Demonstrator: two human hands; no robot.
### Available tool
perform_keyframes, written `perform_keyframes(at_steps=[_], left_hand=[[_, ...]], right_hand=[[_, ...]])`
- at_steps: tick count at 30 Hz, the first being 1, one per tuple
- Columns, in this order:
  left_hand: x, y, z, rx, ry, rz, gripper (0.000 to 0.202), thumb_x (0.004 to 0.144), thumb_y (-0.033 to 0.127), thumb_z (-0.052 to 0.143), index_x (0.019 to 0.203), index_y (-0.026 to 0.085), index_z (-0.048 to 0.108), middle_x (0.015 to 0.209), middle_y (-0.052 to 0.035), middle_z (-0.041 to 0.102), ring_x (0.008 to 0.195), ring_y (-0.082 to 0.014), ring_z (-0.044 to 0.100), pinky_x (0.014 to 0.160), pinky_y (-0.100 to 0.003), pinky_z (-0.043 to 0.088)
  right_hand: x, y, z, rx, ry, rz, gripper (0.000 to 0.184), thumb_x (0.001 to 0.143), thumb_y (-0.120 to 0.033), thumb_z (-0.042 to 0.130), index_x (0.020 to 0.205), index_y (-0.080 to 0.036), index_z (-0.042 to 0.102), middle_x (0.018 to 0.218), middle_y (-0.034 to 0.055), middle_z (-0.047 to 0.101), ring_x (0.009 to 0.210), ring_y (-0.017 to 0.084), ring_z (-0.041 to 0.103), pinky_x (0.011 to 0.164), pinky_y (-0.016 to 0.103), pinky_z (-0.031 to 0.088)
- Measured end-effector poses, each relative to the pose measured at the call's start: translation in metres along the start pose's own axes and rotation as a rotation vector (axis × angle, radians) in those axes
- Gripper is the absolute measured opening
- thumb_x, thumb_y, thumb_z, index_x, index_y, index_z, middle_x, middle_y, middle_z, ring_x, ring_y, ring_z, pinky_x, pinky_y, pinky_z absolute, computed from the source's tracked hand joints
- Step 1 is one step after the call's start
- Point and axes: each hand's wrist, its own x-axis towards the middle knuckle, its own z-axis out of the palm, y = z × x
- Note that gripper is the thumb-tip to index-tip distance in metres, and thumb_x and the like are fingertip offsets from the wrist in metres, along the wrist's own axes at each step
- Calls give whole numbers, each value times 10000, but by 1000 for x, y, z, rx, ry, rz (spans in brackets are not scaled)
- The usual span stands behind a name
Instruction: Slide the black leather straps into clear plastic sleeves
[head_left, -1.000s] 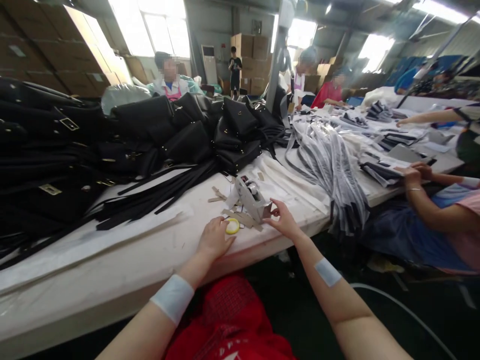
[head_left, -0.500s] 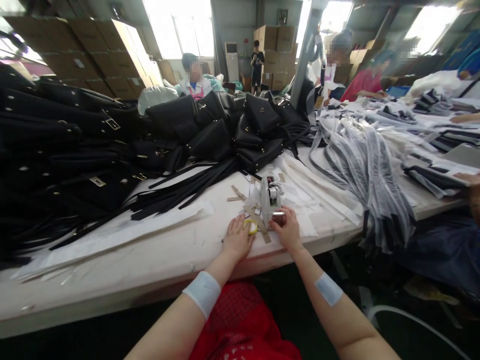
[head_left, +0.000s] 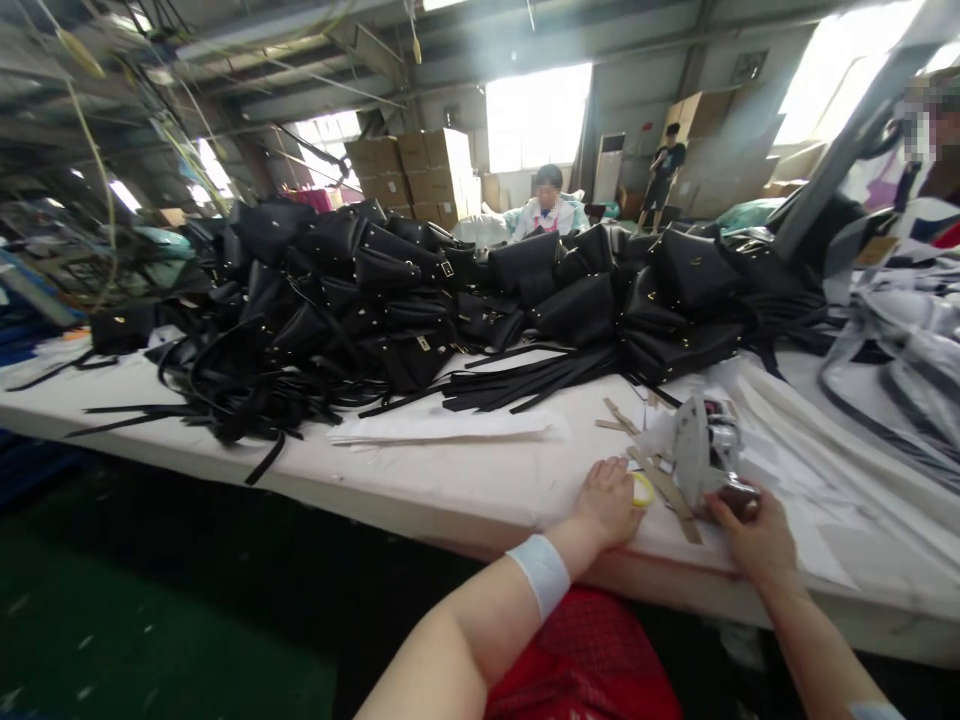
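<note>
My left hand [head_left: 611, 502] lies on the white table [head_left: 480, 490], fingers stretched forward. A yellow ring-shaped thing [head_left: 642, 489] touches its thumb side; whether more of it lies beneath the palm is hidden. My right hand [head_left: 759, 530] has its thumb and fingers around a shiny brown cylindrical part [head_left: 739, 500] at the near end of a small white machine [head_left: 694, 450] with metal parts. Between my hands lie tan strips [head_left: 666, 492] and white paper scraps, some partly under the machine.
A long pile of black bags [head_left: 405, 290] lines the table's far side, with black straps [head_left: 525, 383] in front. White sheets [head_left: 450, 430] lie at centre, plastic-wrapped straps [head_left: 900, 350] at right. A person [head_left: 547, 210] sits beyond the pile; another [head_left: 664, 175] stands farther back.
The view has swung left and up, so my hands and the machine appear farther right. More of the bag pile shows. Both hands keep their places beside the yellow ring and the machine.
</note>
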Motion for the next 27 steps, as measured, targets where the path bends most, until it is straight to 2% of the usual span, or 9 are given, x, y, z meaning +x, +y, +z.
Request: perform_keyframes(at_steps=[3,6,8,11,14,18,22,25,27], left_hand=[[-14,-30,-24,6,47,-47,504,950,435,501,1356,137,524,1488,-122,480,1372,-246,411,1181,-369,305],[-17,-80,-46,59,38,-189,240,952,228,500,1070,120,680,1192,-150,665,1165,-256,577,1043,-403,440],[-11,-113,-55,112,20,-275,208,959,167,490,959,101,687,1047,-131,693,1075,-255,618,974,-440,478],[5,-145,-60,169,-15,-334,165,947,258,590,992,119,667,1094,-89,677,1100,-247,611,978,-479,480],[17,-158,-58,177,-76,-341,203,928,304,633,1017,125,665,1127,-87,672,1118,-250,609,993,-491,478],[20,-164,-54,145,-135,-385,215,937,316,621,1026,126,667,1125,-90,678,1109,-244,618,993,-486,483],[16,-171,-52,81,-160,-516,228,938,358,620,977,140,674,1034,-70,701,973,-211,667,892,-427,541],[10,-174,-53,2,-146,-546,245,930,387,628,915,148,682,927,-45,716,867,-182,683,824,-378,559],[4,-175,-57,-42,-104,-531,237,932,374,624,890,150,688,901,-38,726,847,-174,686,823,-369,554]], right_hand=[[-15,-25,-16,-53,114,-41,709,726,-632,625,1176,-84,605,871,125,618,798,301,583,750,466,485],[-44,-58,-28,10,306,-269,599,832,-523,604,1236,-83,560,1040,174,623,842,271,589,827,458,498],[-65,-77,-30,84,261,-411,444,888,-432,583,1209,-124,567,1136,175,611,848,239,600,833,428,517],[-89,-93,-29,152,72,-518,276,931,-330,552,1159,-177,586,1169,143,619,838,204,621,801,380,542],[-98,-98,-31,179,-48,-535,190,940,-270,546,1108,-207,610,1141,108,644,806,178,637,751,332,555],[-97,-101,-36,218,-56,-523,148,935,-235,552,1058,-208,630,1084,99,664,804,179,653,712,309,562],[-92,-110,-29,258,-104,-535,151,928,-205,560,1062,-205,629,1034,90,668,742,162,641,697,308,564],[-83,-130,-24,301,-172,-581,129,925,-179,553,1017,-206,638,1018,88,673,786,169,645,697,303,566],[-76,-154,-32,332,-194,-637,130,923,-167,551,1007,-205,643,1017,88,676,827,173,649,699,300,567]])
